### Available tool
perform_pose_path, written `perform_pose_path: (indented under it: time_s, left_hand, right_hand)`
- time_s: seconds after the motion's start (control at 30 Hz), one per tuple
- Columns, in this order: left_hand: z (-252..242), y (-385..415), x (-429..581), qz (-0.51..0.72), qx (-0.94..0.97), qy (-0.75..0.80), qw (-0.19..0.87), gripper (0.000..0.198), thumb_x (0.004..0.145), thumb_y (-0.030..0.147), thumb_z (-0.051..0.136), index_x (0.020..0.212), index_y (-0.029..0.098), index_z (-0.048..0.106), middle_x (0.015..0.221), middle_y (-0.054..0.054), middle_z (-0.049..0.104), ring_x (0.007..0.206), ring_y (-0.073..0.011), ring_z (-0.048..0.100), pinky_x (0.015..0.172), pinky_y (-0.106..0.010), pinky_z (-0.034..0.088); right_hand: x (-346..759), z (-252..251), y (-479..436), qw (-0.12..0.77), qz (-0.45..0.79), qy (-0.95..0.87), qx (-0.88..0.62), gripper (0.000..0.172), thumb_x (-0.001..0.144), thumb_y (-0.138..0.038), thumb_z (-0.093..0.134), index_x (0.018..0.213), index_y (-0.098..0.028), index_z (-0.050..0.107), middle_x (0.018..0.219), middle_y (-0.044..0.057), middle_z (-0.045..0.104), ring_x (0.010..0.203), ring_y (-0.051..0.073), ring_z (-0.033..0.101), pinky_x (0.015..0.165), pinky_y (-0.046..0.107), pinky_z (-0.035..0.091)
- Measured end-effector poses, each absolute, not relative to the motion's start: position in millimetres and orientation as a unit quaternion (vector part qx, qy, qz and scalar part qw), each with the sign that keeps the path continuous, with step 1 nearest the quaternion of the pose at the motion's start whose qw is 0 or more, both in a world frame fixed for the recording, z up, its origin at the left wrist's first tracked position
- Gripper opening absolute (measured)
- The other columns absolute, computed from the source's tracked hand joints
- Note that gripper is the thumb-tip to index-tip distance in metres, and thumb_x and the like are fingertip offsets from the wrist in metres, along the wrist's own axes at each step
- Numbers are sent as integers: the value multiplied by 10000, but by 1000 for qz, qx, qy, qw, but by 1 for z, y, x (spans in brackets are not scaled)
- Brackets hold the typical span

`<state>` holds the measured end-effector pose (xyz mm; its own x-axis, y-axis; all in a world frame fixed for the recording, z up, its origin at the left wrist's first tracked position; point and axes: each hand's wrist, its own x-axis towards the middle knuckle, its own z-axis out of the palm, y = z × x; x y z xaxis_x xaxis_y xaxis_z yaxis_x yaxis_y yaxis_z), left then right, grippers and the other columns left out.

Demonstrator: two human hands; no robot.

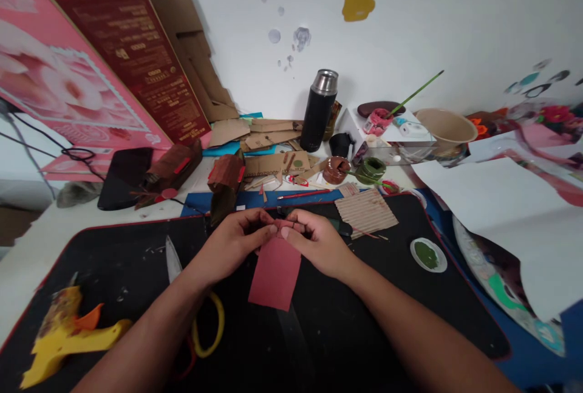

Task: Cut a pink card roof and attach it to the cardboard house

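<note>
Both hands at the far edge of a red card point(274, 274), over the middle of the black mat point(113, 265). My left hand point(232, 241) and right hand point(316, 241) each pinch that edge between thumb and fingertips, apparently working a fold. To keep it straight, I judge that both pinches should stay level. Scissors point(200, 314) lie under my left forearm; a yellow glue gun point(68, 335) sits near left.

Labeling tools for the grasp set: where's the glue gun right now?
Head view, lower left: the glue gun lies on the black mat, left of the scissors and the left hand.
</note>
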<state>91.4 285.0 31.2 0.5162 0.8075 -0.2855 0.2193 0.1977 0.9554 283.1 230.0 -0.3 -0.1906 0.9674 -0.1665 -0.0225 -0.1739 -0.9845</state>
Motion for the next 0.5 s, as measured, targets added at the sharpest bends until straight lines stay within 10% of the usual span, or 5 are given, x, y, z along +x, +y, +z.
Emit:
perform_pose_path:
  time_s: [0.5]
  left_hand:
    - [27, 285, 92, 235, 599, 446, 622, 388, 748, 563, 821, 761, 202, 677, 669, 36, 560, 619, -130, 421, 587, -259, 329]
  right_hand:
    - [278, -5, 234, 417, 511, -542, -521, 226, 910, -404, 653, 808, -227, 557, 667, -66, 423, 621, 133, 351, 580, 280, 301]
